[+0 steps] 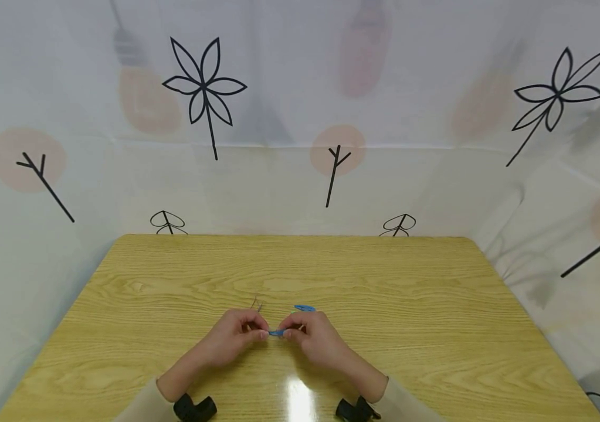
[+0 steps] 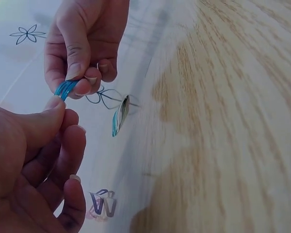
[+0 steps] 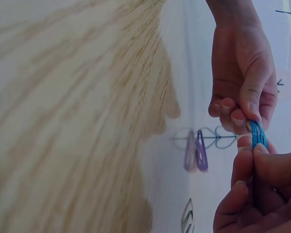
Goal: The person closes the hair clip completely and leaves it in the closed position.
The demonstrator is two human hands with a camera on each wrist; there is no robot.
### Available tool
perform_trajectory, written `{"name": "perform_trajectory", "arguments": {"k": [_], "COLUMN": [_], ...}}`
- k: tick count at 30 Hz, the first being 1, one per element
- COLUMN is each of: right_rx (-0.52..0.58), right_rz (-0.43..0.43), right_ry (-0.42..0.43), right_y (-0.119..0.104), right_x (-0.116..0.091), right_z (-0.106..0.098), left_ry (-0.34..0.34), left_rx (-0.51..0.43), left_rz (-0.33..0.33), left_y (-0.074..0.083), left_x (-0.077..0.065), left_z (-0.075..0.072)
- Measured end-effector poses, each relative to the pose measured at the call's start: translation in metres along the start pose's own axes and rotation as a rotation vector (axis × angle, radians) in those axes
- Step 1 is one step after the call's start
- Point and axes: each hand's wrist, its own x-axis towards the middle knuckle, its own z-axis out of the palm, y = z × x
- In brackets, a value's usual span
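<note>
"What is being held?"

"A small blue clip, pinched at both ends: the left hand grips one, the right hand the other."

"How does it sit?"

"Nearly level, running from side to side between the two hands, over the table. I cannot tell whether it touches the surface."

"And its look?"

"Narrow and slightly glossy, with slim strips running lengthwise and a gentle bow. Both ends are covered, so whether it is snapped closed, or one piece or several, is unclear."
</note>
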Motion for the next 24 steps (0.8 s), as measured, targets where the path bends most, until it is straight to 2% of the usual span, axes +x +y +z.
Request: {"name": "perform_trajectory", "arguments": {"k": [5,16,24], "right_rx": [0.006,-0.02,-0.058], "right_rz": [0.016,0.051,0.089], "right_ry": [0.002,-0.012,-0.02], "right_y": [0.001,0.004,0.01], "right_x": [0.0,-0.005,-0.009], "right_z": [-0.001,-0.009,-0.016], "left_ry": [0.009,-0.003,-0.046], "left_rx": [0.018,0.04,0.11], "left_rz": [-0.014,0.039,0.011], "left_y": [-0.001,-0.01,-0.013], "left_x": [0.001,0.01,0.018], "left_z": [0.001,0.01,0.016]}}
